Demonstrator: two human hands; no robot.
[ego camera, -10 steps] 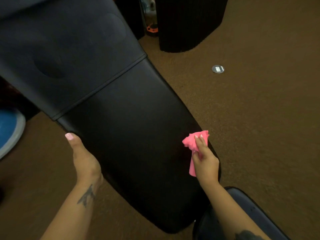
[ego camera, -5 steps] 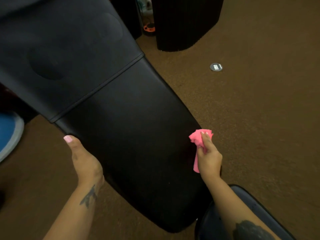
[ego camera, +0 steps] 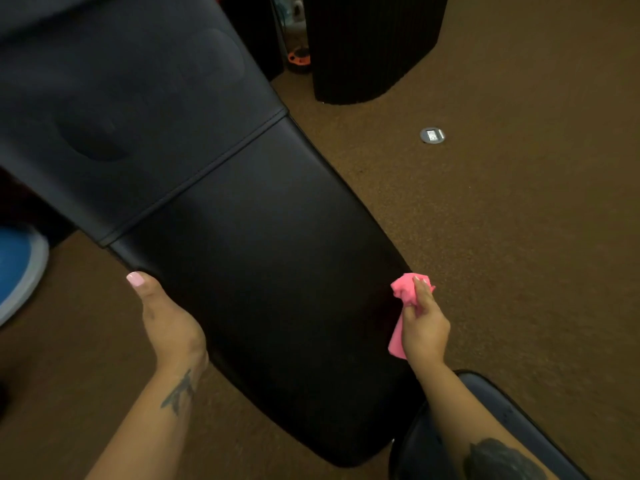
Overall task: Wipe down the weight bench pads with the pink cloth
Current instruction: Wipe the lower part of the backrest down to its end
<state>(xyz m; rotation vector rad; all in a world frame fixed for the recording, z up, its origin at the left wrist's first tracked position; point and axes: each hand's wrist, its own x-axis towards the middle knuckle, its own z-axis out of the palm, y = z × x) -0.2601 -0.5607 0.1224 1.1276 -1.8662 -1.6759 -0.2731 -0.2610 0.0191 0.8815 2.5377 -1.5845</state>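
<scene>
A long black bench pad runs diagonally from the top left to the bottom middle, with a stitched seam across it. My right hand grips the bunched pink cloth against the pad's right edge. My left hand holds the pad's left edge, thumb on top, fingers hidden beneath it. A second black pad shows at the bottom right, partly under my right forearm.
Brown carpet covers the floor. A round metal floor outlet lies to the right. A dark ribbed column stands at the top, an orange object beside it. A blue and white rounded object sits at the left edge.
My right hand has slid the pink cloth rightward to the pad's right edge. My left hand has stayed on the left edge.
</scene>
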